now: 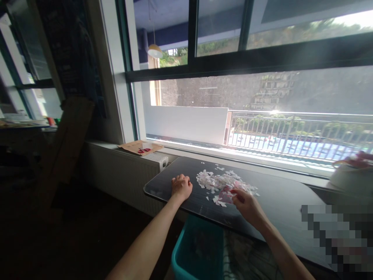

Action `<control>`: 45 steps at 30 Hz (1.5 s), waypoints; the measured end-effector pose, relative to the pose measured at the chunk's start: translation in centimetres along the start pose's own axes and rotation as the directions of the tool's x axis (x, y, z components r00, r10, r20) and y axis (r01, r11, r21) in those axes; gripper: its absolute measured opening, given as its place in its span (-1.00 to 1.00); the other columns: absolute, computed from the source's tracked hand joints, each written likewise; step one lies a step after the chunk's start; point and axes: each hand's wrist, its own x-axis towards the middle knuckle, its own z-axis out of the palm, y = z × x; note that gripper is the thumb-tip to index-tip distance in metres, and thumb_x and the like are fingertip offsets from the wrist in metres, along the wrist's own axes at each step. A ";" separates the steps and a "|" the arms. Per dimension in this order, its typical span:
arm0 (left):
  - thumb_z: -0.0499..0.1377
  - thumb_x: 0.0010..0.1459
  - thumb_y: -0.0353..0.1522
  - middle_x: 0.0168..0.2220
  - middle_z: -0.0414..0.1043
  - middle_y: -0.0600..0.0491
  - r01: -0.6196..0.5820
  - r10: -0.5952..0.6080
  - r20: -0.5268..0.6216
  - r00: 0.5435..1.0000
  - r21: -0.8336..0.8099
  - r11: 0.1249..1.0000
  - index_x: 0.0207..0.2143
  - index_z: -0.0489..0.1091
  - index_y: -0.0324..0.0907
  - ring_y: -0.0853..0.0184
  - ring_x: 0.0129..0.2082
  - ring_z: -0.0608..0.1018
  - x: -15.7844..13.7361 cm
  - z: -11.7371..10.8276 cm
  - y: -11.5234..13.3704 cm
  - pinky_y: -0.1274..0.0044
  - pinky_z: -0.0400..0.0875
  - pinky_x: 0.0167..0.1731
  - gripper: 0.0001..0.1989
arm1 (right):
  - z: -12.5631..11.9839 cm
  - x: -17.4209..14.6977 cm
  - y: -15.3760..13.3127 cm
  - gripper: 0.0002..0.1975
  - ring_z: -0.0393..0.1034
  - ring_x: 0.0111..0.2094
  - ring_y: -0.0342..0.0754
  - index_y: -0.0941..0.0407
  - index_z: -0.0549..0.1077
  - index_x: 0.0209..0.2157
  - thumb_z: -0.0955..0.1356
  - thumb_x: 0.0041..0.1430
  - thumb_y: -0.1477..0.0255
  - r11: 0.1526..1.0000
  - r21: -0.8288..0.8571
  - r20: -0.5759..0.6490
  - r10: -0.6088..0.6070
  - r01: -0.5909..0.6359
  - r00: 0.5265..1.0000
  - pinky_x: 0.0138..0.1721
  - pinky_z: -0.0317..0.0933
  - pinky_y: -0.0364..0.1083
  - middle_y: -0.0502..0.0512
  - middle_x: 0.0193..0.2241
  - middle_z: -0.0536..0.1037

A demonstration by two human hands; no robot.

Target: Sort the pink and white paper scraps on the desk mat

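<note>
My left hand [182,187] rests on the black tabletop [268,192], its fingers curled in as a loose fist, with nothing visible in it. To its right lies a loose heap of small white paper scraps [215,181], some tinged pink. At the near right side of the heap, my right hand [245,203] pinches the edge of a pinkish see-through piece [225,194], which looks like a small plastic bag. That piece lies low over the scraps; whether anything is inside it I cannot tell. A few scraps are scattered around the heap.
Below the table's near edge is a teal plastic bin [178,254]. Red-handled scissors [145,150] lie on brown paper [131,146] on the sill above a white radiator [155,159]. Beyond the table is a large window. A pale container [349,175] stands at the right.
</note>
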 end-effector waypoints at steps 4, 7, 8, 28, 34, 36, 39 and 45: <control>0.02 0.11 -0.35 -0.21 0.39 -0.03 0.011 -0.012 0.006 1.000 0.003 1.000 -0.29 0.41 -0.13 0.19 -0.14 0.38 0.0 0.1 0.0 0.34 0.15 -0.08 -0.81 | -0.1 0.1 0.5 -0.58 0.43 -0.41 -0.03 0.11 0.51 -0.12 0.19 0.07 0.28 0.999 -0.029 -0.032 0.017 -0.018 0.999 -0.37 0.19 -0.12 0.06 -0.46 0.56; 0.02 0.11 -0.35 -0.22 0.39 -0.04 -0.003 0.003 0.004 1.000 -0.004 1.000 -0.30 0.41 -0.14 0.20 -0.15 0.39 0.0 0.1 0.0 0.34 0.16 -0.10 -0.81 | -0.5 0.1 0.7 -0.59 0.43 -0.42 -0.02 0.09 0.51 -0.12 0.19 0.06 0.31 0.993 -0.108 -0.084 0.044 -0.053 0.995 -0.39 0.17 -0.12 0.05 -0.49 0.56; 0.02 0.10 -0.36 -0.22 0.38 -0.04 -0.008 0.008 0.000 1.000 -0.004 1.000 -0.30 0.41 -0.14 0.20 -0.16 0.39 0.1 0.1 0.0 0.34 0.16 -0.10 -0.81 | -0.5 0.2 0.7 -0.59 0.42 -0.43 -0.03 0.09 0.50 -0.11 0.19 0.06 0.31 0.992 -0.112 -0.099 0.048 -0.059 0.994 -0.39 0.17 -0.12 0.05 -0.50 0.55; 0.02 0.10 -0.35 -0.23 0.39 -0.04 -0.016 0.016 -0.009 1.000 0.008 1.000 -0.31 0.41 -0.16 0.20 -0.18 0.40 0.1 0.1 0.0 0.35 0.20 -0.13 -0.81 | -0.1 -0.1 -1.2 -0.58 0.40 -0.45 -0.05 0.12 0.50 -0.11 0.18 0.06 0.33 0.994 -0.109 -0.001 0.001 -0.001 1.000 -0.41 0.14 -0.13 0.06 -0.47 0.56; 0.03 0.09 -0.35 -0.22 0.40 -0.02 0.002 -0.002 -0.011 1.000 0.020 1.000 -0.31 0.42 -0.13 0.21 -0.17 0.39 0.1 0.2 0.0 0.37 0.19 -0.13 -0.81 | -1.7 -1.2 -1.7 -0.60 0.41 -0.42 -0.04 0.08 0.48 -0.10 0.18 0.07 0.34 0.988 -0.150 0.015 0.035 -0.032 0.999 -0.39 0.13 -0.14 0.03 -0.47 0.54; 0.03 0.09 -0.35 -0.23 0.40 -0.02 -0.002 0.002 -0.013 1.000 0.024 1.000 -0.31 0.42 -0.13 0.22 -0.17 0.40 0.2 0.2 0.1 0.37 0.20 -0.13 -0.81 | -2.2 -1.6 -1.7 -0.60 0.41 -0.40 -0.03 0.07 0.48 -0.10 0.18 0.07 0.35 0.981 -0.184 -0.004 0.054 -0.054 0.999 -0.38 0.13 -0.13 0.04 -0.47 0.54; 0.03 0.08 -0.35 -0.24 0.40 -0.03 -0.008 0.009 -0.018 1.000 0.027 1.000 -0.31 0.42 -0.14 0.21 -0.18 0.40 0.2 0.1 0.0 0.37 0.20 -0.14 -0.81 | -2.7 -2.0 -1.6 -0.60 0.41 -0.40 -0.02 0.06 0.47 -0.10 0.18 0.07 0.35 0.976 -0.206 -0.045 0.068 -0.076 0.997 -0.37 0.13 -0.12 0.03 -0.47 0.53; 0.02 0.09 -0.34 -0.24 0.40 -0.04 -0.017 0.017 -0.019 1.000 0.018 1.000 -0.31 0.42 -0.15 0.20 -0.19 0.41 0.2 0.1 0.0 0.36 0.21 -0.15 -0.80 | -3.1 -2.8 -1.4 -0.64 0.40 -0.44 -0.06 0.05 0.47 -0.13 0.19 0.08 0.35 0.985 -0.162 0.006 0.057 -0.055 0.998 -0.39 0.13 -0.14 -0.02 -0.52 0.51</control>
